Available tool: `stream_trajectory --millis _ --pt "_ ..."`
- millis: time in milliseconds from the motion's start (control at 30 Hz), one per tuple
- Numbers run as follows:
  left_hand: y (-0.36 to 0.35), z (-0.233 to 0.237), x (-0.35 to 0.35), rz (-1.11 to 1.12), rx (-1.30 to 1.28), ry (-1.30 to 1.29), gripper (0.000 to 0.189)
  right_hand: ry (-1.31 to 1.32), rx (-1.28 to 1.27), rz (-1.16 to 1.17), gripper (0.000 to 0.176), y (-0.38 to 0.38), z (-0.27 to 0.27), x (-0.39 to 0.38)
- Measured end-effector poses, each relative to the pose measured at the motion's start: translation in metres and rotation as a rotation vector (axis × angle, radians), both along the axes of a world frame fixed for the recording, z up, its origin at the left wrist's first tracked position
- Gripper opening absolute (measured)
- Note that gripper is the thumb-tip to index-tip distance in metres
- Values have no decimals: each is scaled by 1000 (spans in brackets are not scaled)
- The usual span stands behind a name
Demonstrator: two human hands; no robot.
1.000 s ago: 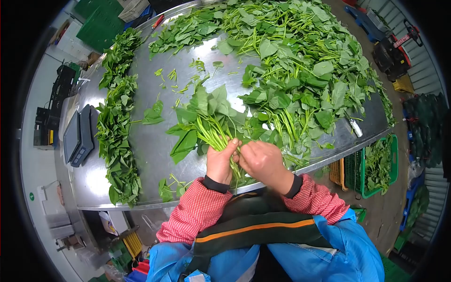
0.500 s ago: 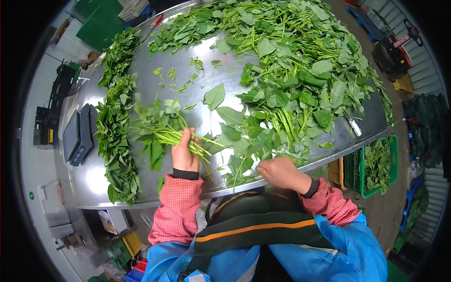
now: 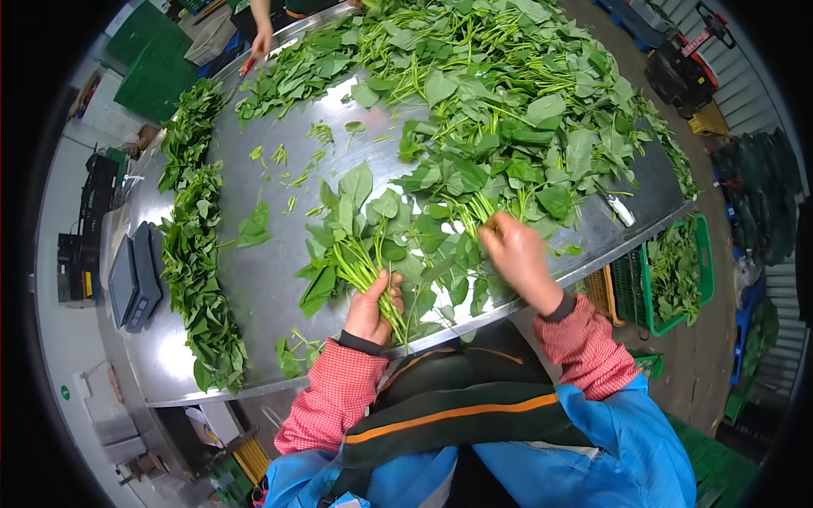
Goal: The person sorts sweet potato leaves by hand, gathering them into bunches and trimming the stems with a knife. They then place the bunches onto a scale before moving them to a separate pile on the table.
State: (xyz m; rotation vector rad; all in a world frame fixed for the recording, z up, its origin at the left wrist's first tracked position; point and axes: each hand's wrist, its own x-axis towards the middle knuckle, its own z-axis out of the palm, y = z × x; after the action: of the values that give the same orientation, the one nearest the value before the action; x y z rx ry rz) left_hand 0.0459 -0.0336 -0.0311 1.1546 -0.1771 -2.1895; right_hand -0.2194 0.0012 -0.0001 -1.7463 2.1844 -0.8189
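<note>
My left hand (image 3: 373, 309) is wrapped round a bunch of leafy green stems (image 3: 356, 262), its leaves pointing away from me and its cut ends toward the table's front edge. My right hand (image 3: 518, 254), slightly blurred, has its fingers closed at the lower ends of leafy stems (image 3: 479, 206) on the near side of the big heap of greens (image 3: 517, 127). Loose leaves lie between the two hands on the metal table (image 3: 271, 296).
A long row of greens (image 3: 195, 254) lines the table's left side beside a scale (image 3: 135, 279). A co-worker's hand (image 3: 263, 41) is by a red-handled tool (image 3: 246, 66) at the far edge. A green crate (image 3: 705, 262) with leaves stands right, below a white object (image 3: 621, 211).
My left hand has brought its bunch right and nearer, turning it more upright. My right hand has moved forward to the heap's stems. A leafy sprig now lies left; a co-worker's hand has appeared.
</note>
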Motion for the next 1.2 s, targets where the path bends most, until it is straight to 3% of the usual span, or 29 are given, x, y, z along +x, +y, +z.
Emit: stream_trajectory --millis 33,133,267,367,400,567,800,933,1033,1067,1167,1200 --pt "-1 4 -3 -19 56 50 15 125 -72 -56 24 -5 -3 -12" --pt "-6 7 -10 -82 139 154 16 296 -2 99 25 -13 -20 -27" --pt "-8 37 -12 11 -166 -161 14 -496 124 -84 23 -13 7 -36" --pt "-15 38 -1 -13 -243 -130 12 -1038 158 -191 23 -9 12 -38" --pt "-14 39 -4 -3 -246 -130 13 -826 228 -164 23 -6 -3 -34" --pt "3 42 -39 -15 -224 -53 18 -1125 249 -98 19 -2 -9 29" --pt "6 32 -46 14 -276 -29 8 -8 -155 304 18 4 2 64" --pt "-1 16 -27 -11 -281 -38 12 -76 -256 414 16 12 21 78" --pt "0 30 -22 54 -181 -28 13 -389 0 111 21 18 34 64" --pt "1 32 -21 61 -165 -33 14 -356 186 57 21 14 42 60" --pt "4 23 -18 17 -148 18 15 -582 367 158 25 6 7 67" --pt "6 20 -19 11 -150 40 15 -731 298 167 29 2 -17 77"
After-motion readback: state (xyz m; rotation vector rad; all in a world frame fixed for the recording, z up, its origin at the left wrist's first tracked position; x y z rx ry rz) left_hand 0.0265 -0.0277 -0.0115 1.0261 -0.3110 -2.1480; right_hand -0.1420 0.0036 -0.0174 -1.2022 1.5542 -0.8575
